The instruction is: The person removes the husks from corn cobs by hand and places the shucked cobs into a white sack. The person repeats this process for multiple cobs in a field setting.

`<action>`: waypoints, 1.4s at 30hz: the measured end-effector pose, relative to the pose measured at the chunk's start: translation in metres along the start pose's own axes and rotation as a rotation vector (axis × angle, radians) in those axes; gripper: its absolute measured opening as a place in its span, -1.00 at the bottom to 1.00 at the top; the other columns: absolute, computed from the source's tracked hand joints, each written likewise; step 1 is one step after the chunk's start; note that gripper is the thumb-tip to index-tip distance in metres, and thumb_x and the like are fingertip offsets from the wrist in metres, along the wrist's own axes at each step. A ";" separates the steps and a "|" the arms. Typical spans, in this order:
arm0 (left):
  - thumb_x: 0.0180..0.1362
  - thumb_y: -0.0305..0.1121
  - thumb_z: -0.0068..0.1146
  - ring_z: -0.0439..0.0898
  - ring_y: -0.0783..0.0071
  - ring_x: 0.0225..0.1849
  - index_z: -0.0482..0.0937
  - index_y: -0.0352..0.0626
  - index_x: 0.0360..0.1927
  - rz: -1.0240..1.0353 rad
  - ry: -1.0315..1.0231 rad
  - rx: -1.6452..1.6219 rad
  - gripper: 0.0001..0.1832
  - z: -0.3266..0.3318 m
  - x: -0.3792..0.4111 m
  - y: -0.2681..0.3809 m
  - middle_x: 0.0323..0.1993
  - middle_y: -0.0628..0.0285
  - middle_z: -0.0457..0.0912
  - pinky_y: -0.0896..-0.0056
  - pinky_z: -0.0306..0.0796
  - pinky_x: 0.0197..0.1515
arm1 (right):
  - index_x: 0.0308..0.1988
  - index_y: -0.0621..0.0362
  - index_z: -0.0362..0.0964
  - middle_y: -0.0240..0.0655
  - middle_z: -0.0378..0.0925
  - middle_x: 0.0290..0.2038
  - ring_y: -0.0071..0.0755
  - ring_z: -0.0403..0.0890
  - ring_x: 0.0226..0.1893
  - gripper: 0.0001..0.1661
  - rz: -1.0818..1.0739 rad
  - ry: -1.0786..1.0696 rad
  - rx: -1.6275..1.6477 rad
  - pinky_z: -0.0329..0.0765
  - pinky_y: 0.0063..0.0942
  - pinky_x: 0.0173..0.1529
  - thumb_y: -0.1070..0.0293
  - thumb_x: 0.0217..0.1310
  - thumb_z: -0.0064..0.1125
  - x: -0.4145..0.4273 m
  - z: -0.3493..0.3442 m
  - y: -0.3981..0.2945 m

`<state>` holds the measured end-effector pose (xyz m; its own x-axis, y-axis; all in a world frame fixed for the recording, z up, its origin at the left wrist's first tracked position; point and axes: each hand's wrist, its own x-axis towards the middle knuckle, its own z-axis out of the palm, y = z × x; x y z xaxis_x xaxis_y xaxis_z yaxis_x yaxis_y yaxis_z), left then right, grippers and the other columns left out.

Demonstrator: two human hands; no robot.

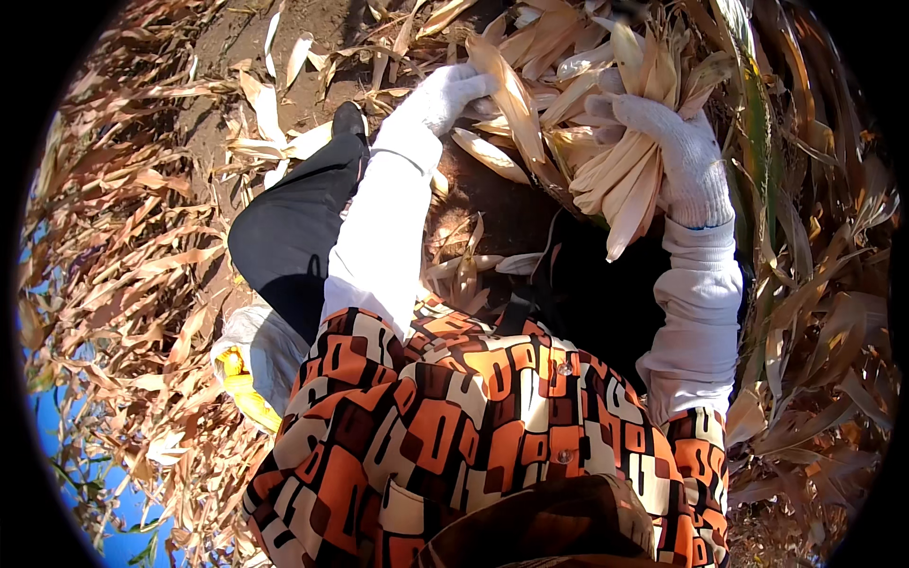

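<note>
Both hands wear white knitted gloves. My left hand (442,98), at the upper middle, pinches a dry corn husk (513,106) that hangs down between the hands. To its right, my right hand (671,145) is closed around a bunch of dry husks (621,177), whose leaves spread above and below the grip. Whether a cob sits inside the bunch cannot be told. More pale husks (540,42) lie behind and between the two hands.
Dry corn stalks and leaves (788,234) stand close on the right. Bare soil (220,78) with scattered husks lies at the upper left. A whitish sack (266,348) showing yellow corn cobs (248,401) is beside my bent leg (291,220). Dry leaves (135,284) cover the left.
</note>
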<state>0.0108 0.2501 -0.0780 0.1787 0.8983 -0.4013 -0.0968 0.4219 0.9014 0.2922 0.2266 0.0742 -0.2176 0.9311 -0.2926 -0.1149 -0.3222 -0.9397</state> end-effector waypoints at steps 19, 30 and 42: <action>0.34 -0.16 0.15 0.72 0.08 0.05 0.61 -0.15 0.15 0.168 0.296 0.864 -0.60 0.003 0.021 -0.011 0.02 -0.02 0.73 0.16 0.56 0.15 | -0.21 0.22 0.60 -0.31 0.61 -0.35 -0.41 0.65 -0.28 -0.81 -0.087 0.088 -0.019 0.61 -0.44 -0.07 0.33 0.26 0.31 -0.005 0.005 0.012; 0.43 -0.31 0.05 0.66 0.22 0.24 0.08 0.19 0.62 -0.362 -0.373 1.717 -0.27 0.031 0.036 -0.200 0.27 0.20 0.64 0.08 0.56 0.14 | 0.06 0.32 0.57 -0.23 0.60 -0.19 -0.28 0.63 -0.14 -0.60 -0.279 0.250 -0.300 0.58 -0.35 0.06 0.34 0.28 0.28 -0.004 -0.006 0.012; 0.29 -0.22 0.21 0.69 0.37 -0.16 0.70 -0.22 0.06 0.019 -0.034 0.126 -0.64 -0.096 0.032 -0.156 -0.10 0.20 0.76 0.35 0.54 -0.14 | 0.07 0.19 0.60 -0.22 0.71 -0.05 -0.31 0.73 -0.09 -0.56 -0.013 0.083 0.039 0.67 -0.37 0.06 0.45 0.17 0.41 0.003 0.004 0.004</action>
<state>-0.0621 0.2253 -0.2468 0.2116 0.9005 -0.3799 0.0230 0.3840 0.9230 0.2869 0.2274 0.0705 -0.1348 0.9458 -0.2954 -0.1554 -0.3146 -0.9364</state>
